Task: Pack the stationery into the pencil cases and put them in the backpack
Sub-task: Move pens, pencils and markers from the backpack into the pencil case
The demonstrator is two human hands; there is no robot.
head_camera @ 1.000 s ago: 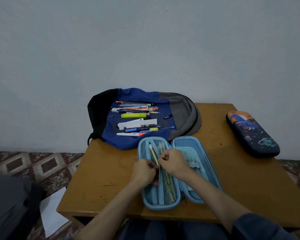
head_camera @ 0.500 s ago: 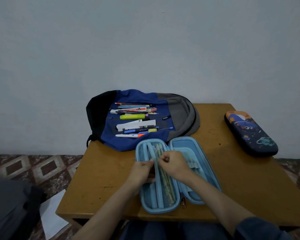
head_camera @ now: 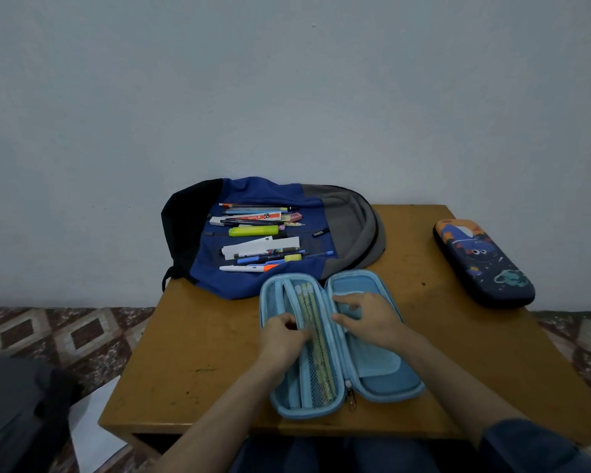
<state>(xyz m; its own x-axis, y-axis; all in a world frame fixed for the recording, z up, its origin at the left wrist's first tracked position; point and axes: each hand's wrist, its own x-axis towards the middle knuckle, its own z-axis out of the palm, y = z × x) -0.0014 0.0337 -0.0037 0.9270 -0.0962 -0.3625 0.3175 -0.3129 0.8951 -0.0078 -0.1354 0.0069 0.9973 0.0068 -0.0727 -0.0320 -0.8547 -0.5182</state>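
Now the fingers (head_camera: 289,325) of the L hand (head_camera: 282,337) are curled and pinch the edge of the mesh pocket (head_camera: 321,380), while the R hand (head_camera: 372,320) lies w/ fingers loosely spread, holding nothing, on the R half of the open light blue pencil case (head_camera: 389,392). Half a sec earlier both hands met at the case's middle; since then the R hand has moved off to the R, and the yellow pencils (head_camera: 309,312) sit under the mesh in the L half. The case lies at the near edge of the wooden table (head_camera: 202,336). Just behind it is the backpack (head_camera: 342,213), flat, w/ loose pens, highlighters etc. (head_camera: 256,233) spread on top. Well apart at far R lies a dark space-print pencil case (head_camera: 481,264), zipped shut. White paper (head_camera: 93,435) lies on the patterned floor at L.
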